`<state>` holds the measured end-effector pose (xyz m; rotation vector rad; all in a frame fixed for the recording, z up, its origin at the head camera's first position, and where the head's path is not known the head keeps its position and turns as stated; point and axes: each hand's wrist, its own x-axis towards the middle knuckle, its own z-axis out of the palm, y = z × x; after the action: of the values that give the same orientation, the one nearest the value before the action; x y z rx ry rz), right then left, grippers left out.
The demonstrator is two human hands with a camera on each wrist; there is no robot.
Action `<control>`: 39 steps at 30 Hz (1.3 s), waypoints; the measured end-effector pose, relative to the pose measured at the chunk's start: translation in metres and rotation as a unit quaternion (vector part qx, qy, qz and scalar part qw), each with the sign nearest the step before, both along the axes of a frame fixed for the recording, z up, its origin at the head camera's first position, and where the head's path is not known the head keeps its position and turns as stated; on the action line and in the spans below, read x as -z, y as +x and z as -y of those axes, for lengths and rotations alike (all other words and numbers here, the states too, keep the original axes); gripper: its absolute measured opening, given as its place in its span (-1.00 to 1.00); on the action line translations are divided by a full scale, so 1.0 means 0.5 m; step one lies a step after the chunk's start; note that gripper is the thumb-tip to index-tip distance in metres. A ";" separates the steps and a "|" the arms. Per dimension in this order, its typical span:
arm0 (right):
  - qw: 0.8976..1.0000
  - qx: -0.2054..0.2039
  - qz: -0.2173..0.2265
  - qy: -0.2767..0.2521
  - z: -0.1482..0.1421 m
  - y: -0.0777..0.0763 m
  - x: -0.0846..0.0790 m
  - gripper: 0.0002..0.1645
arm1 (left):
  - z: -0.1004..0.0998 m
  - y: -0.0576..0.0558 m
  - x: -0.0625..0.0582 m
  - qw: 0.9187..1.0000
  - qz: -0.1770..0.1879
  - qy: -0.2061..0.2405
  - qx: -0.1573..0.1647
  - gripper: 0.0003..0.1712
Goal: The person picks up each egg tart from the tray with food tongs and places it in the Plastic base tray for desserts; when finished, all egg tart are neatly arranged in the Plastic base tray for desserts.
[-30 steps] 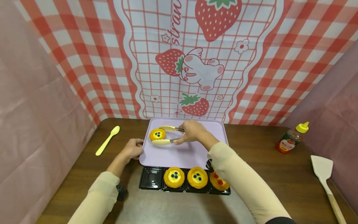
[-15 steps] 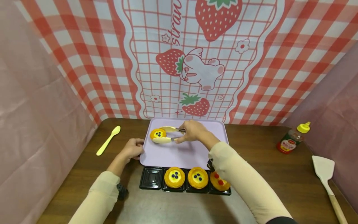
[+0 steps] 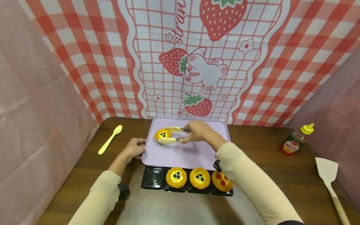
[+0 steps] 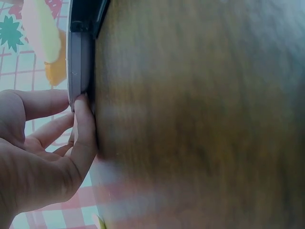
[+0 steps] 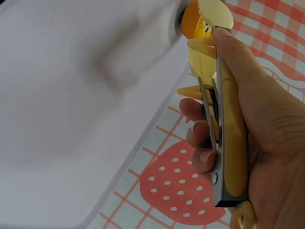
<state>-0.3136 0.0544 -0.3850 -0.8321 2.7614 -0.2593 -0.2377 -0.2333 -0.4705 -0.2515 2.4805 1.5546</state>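
My right hand (image 3: 198, 130) grips a pair of tongs (image 5: 233, 138) with cream tips and a metal and tan handle. Between the tips sits a small yellow tart (image 3: 161, 132) with dark blue berries, over the left part of a lilac tray (image 3: 182, 156). Whether the tart touches the tray I cannot tell. My left hand (image 3: 134, 148) pinches the tray's left rim between thumb and fingers, as the left wrist view shows at the hand (image 4: 47, 148). In the right wrist view the tart (image 5: 190, 19) is partly hidden by the tongs.
In front of the tray, a row of black square holders (image 3: 153, 178) carries two berry tarts (image 3: 176, 177) and a red-topped tart (image 3: 220, 184); the leftmost holds nothing. A yellow spoon (image 3: 108, 143) lies left. A sauce bottle (image 3: 293, 142) and a white spatula (image 3: 327, 170) are at right.
The tongs and the tart between their tips have shifted slightly right over the tray. The left hand has stayed at the tray's rim. The whole head view has drifted a little.
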 end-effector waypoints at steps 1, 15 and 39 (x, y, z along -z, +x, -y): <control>1.000 -0.004 -0.002 -0.001 -0.003 0.001 -0.002 -0.10 | 0.000 0.000 -0.001 1.000 0.001 -0.001 -0.002 -0.33; 0.997 -0.059 -0.043 -0.001 -0.036 0.043 -0.050 -0.17 | 0.002 0.003 -0.003 1.000 0.003 -0.009 -0.008 -0.33; 0.982 -0.184 -0.036 -0.029 -0.037 0.166 -0.060 -0.24 | 0.001 0.006 -0.004 1.000 0.004 -0.013 0.006 -0.31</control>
<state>-0.2307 0.0727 -0.3549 -1.3666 2.6065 -0.2429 -0.2348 -0.2335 -0.4684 -0.2466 2.4922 1.5146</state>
